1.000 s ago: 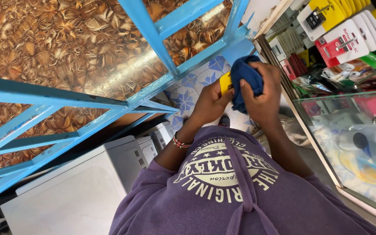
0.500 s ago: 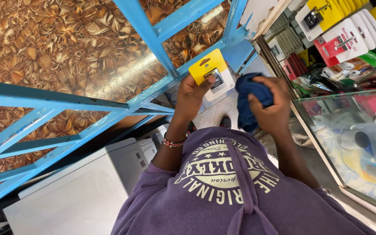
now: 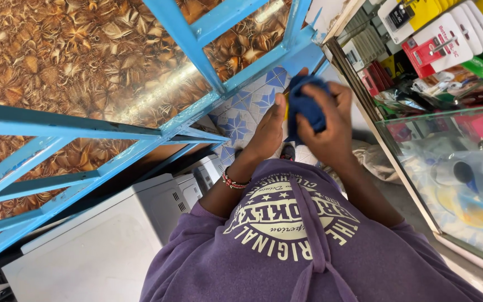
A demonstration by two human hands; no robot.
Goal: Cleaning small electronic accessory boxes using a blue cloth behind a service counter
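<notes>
At the upper middle of the frame, the right hand (image 3: 331, 126) has its fingers (image 3: 308, 124) curled tight around a blue cloth (image 3: 307, 103). The left hand (image 3: 268, 131) presses flat against the cloth's left side, a sliver of yellow showing between them.

Right hand (image 3: 331, 126) grips blue cloth (image 3: 307, 105); left hand (image 3: 268, 131) touching.

Light: you work in bright, even daylight.
Glare: a white streak crosses the glossy brown panel (image 3: 85, 72), left of the blue frame (image 3: 197, 45).
Reflections: the glass case (image 3: 448, 168) is hazy.
Edges: the frame's bars look bowed.
Focus: sharp throughout.
</notes>
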